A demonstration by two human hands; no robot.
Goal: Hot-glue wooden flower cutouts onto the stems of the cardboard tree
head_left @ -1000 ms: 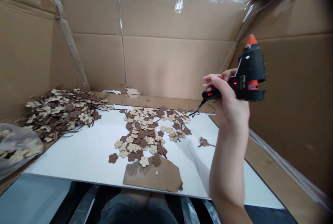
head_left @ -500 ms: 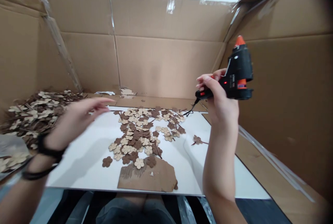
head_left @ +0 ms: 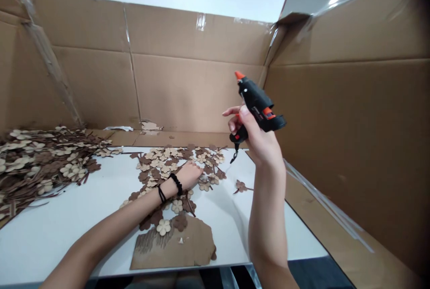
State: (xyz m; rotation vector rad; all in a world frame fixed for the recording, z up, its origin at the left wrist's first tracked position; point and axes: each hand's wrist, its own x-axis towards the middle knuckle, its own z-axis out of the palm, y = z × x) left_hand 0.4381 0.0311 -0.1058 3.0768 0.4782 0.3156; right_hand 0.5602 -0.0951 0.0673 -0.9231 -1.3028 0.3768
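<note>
My right hand grips a black and orange hot glue gun by its handle, nozzle pointing up and left, with the index finger stretched out. The gun is held in the air above the board's right side. Across the middle, my left hand reaches down into the spread flower cutouts, brown and cream. Its fingers are curled and point away from me, so anything in them is hidden. A torn piece of cardboard lies nearest me, with a cream flower and a brown flower at its upper edge.
A large heap of flowers and brown stems lies at the left. One brown flower with a stem sits apart at the right on the white board. Tall cardboard walls stand behind and at both sides.
My left hand has moved right and down from the left side onto the spread flowers. The glue gun has moved left and lower, its nozzle tilting further left. The view has shifted.
</note>
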